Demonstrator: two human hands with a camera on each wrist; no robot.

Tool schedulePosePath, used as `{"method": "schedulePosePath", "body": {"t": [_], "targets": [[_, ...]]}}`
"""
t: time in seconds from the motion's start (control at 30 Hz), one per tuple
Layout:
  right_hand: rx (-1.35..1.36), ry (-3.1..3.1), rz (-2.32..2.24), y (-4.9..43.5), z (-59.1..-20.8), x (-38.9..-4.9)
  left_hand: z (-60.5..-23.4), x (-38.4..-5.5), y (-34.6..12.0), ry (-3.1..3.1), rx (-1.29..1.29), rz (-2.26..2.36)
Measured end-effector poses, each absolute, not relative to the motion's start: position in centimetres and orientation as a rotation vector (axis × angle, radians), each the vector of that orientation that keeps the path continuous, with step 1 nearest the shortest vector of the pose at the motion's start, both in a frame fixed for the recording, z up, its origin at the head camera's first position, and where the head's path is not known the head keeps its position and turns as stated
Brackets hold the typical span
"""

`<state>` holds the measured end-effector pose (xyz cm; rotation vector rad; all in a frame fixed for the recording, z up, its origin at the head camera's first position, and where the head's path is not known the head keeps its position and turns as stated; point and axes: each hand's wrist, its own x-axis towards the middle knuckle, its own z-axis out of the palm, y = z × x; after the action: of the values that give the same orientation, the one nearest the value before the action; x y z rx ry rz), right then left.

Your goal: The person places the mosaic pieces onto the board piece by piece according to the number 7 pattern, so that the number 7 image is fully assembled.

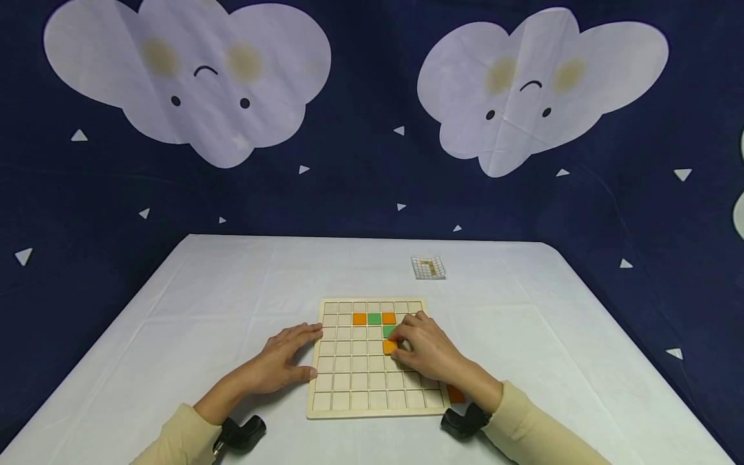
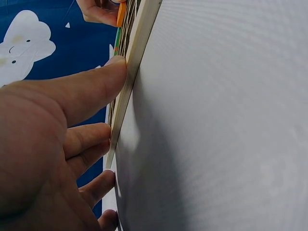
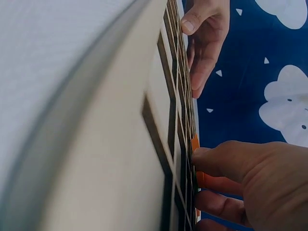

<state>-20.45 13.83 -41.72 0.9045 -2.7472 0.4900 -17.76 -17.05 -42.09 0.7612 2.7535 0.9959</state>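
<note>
A wooden grid board lies on the table. My left hand rests at its left side, thumb and fingertips touching the edge; the left wrist view shows the thumb on the rim. My right hand pinches an orange square tile between thumb and fingers over the right half of the grid. In the left wrist view that orange tile stands at the board's surface. Just above it is a green tile, partly covered by fingers. A row holds an orange tile, a green tile and another orange tile.
A small card printed with a coloured grid pattern lies beyond the board. Beneath my right wrist, an orange-red piece shows beside the board's lower right corner. White cloth covers the table; a dark blue cloud-patterned curtain hangs behind.
</note>
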Motion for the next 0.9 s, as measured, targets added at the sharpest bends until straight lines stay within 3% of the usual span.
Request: {"method": "schedulePosePath", "body": {"t": [0.9], "targets": [[0.89, -2.679, 0.469, 13.98, -41.98, -20.5, -42.11, -17.77, -17.17, 2.733, 0.768, 1.012]]}}
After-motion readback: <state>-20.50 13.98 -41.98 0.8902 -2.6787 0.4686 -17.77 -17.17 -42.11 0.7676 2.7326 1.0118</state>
